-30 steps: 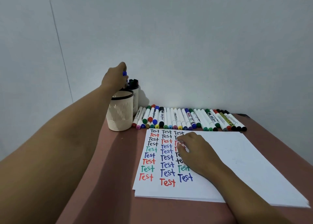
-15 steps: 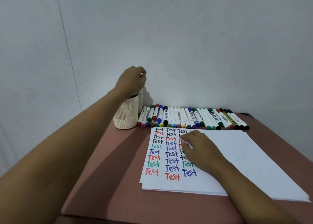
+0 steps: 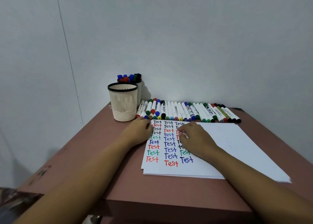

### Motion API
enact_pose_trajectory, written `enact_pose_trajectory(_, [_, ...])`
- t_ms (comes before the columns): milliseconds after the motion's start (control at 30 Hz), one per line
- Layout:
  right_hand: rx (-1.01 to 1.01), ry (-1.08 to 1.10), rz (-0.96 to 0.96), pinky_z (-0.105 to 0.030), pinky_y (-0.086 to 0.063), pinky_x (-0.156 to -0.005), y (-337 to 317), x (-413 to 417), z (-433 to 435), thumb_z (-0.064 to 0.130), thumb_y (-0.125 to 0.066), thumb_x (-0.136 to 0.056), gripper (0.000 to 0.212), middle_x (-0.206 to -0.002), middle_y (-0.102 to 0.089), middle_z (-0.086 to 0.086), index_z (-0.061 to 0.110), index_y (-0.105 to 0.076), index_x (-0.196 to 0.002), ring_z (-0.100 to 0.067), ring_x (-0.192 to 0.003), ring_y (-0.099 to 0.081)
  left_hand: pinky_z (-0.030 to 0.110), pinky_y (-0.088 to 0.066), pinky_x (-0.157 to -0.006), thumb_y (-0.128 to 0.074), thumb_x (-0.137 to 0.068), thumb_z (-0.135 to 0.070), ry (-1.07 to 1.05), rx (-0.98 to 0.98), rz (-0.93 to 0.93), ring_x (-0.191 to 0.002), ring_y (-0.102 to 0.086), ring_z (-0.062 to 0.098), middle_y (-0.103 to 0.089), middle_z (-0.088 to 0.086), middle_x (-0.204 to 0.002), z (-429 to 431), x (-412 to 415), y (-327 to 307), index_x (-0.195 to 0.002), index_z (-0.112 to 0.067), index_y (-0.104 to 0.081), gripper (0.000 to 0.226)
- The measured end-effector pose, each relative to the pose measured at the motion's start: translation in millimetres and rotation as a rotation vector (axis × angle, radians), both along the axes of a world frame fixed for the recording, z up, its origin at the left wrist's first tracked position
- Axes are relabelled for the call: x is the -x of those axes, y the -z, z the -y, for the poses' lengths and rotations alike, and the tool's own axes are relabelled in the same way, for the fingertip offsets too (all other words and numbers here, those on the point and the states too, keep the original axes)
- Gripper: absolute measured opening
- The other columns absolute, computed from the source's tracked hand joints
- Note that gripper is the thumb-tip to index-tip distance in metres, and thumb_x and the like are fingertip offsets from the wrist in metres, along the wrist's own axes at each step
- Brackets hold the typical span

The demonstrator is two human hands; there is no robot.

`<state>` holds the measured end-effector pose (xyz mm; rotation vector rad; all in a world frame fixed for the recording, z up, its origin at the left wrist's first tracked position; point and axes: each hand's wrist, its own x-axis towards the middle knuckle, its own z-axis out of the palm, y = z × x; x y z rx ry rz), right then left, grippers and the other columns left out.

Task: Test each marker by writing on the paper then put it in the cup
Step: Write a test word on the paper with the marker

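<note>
Change noted: left hand [image 3: 138, 133] gone from rear cup [image 3: 139, 91], now down on table [image 3: 101, 156] at top-left corner of paper [image 3: 237, 147], just beside left end of marker row [image 3: 186, 112]. Blue marker no longer in it; judged deposited among capped markers [image 3: 129, 78] standing in rear cup. Fingers tucked under; grip on next marker cannot be confirmed. Right hand [image 3: 197, 139] unmoved, resting on paper, fingers loosely curled, nothing seen held. Front cup [image 3: 122, 105] appears empty. Judgement: one cycle closed, next pick starting.

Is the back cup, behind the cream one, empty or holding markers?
Holding markers: the back cup has blue, red and green caps sticking above its rim.
</note>
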<state>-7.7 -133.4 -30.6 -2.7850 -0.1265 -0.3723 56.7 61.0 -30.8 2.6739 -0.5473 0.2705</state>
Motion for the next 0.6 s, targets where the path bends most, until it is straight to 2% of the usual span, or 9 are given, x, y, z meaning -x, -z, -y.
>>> enact_pose_trajectory(133, [0.027, 0.034, 0.031, -0.034, -0.048, -0.083, -17, -17, -3, 0.027, -0.045, -0.097, 0.029, -0.116, -0.058, -0.006, 0.016, -0.063, -0.117, -0.023, -0.105, -0.055, 0.031, -0.038, -0.097, -0.036, -0.099, -0.030, -0.019, -0.004, 0.003, -0.114, -0.048, 0.019, -0.052, 0.008, -0.129, 1, -4, 5, -0.127, -0.012, -0.054, 0.038])
enact_pose_trajectory(300, [0.193, -0.055, 0.052, -0.038, -0.043, -0.094, -32, -57, -20, 0.026, -0.049, -0.096, 0.037, -0.129, -0.052, -0.011, 0.013, -0.053, -0.131, -0.027, -0.118, -0.049, 0.032, -0.039, -0.097, -0.037, -0.099, -0.031, -0.024, 0.006, 0.005, -0.116, -0.048, 0.020, -0.051, 0.008, -0.130, 1, -6, 5, -0.128, -0.013, -0.053, 0.038])
enact_pose_trajectory(433, [0.341, -0.051, 0.014, -0.039, -0.041, -0.093, -34, -83, -31, 0.028, -0.051, -0.095, 0.044, -0.133, -0.049, -0.011, 0.015, -0.047, -0.137, -0.029, -0.123, -0.044, 0.033, -0.040, -0.098, -0.037, -0.098, -0.031, -0.028, 0.003, 0.009, -0.117, -0.047, 0.021, -0.049, 0.008, -0.131, 1, -6, 5, -0.130, -0.013, -0.052, 0.039])
enact_pose_trajectory(500, [0.381, -0.040, -0.004, -0.038, -0.041, -0.087, -32, -90, -34, 0.028, -0.051, -0.094, 0.039, -0.128, -0.052, -0.010, 0.015, -0.050, -0.131, -0.028, -0.118, -0.047, 0.034, -0.041, -0.097, -0.037, -0.098, -0.031, -0.030, 0.007, 0.017, -0.116, -0.048, 0.021, -0.050, 0.009, -0.130, 1, -6, 5, -0.129, -0.012, -0.053, 0.039])
enact_pose_trajectory(600, [0.391, -0.030, 0.063, -0.033, -0.036, -0.074, -25, -95, -36, 0.022, -0.047, -0.094, 0.023, -0.108, -0.059, -0.008, 0.011, -0.058, -0.111, -0.027, -0.105, -0.054, 0.036, -0.042, -0.097, -0.038, -0.098, -0.031, -0.036, 0.024, 0.027, -0.113, -0.049, 0.021, -0.052, 0.009, -0.127, 1, -7, 7, -0.126, -0.012, -0.055, 0.038])
